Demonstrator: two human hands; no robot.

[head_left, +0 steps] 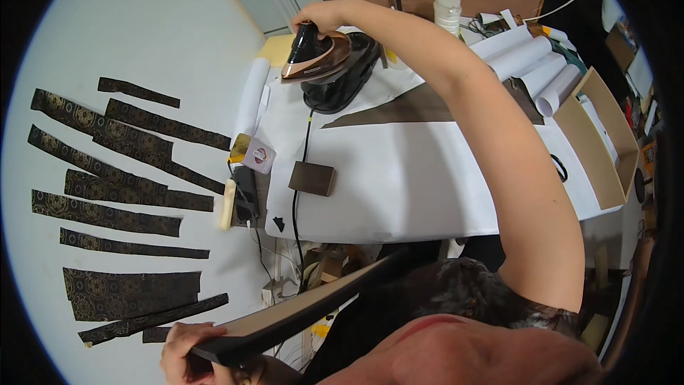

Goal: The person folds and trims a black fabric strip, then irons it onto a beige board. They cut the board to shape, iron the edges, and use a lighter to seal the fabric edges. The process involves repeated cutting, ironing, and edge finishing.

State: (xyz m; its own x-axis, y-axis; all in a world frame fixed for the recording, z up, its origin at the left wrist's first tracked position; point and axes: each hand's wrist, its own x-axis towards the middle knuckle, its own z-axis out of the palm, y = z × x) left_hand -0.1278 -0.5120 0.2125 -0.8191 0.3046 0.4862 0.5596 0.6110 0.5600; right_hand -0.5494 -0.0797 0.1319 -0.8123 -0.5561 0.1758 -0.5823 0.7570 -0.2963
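Observation:
With its fingers wrapped around the handle, my right hand grips a black and copper clothes iron at the far side of the table. The iron sits tilted on or just over its black base; I cannot tell if they touch. At the lower left, my left hand is closed on the end of a long narrow board, beige on top with a black edge. The board slants up to the right beside my body. Several patterned black fabric pieces lie on the white surface near that hand.
A dark rectangular block lies on the white-covered table, with a black cord beside it. Dark cloth lies behind. Paper rolls, an open cardboard box and a white jar stand farther right.

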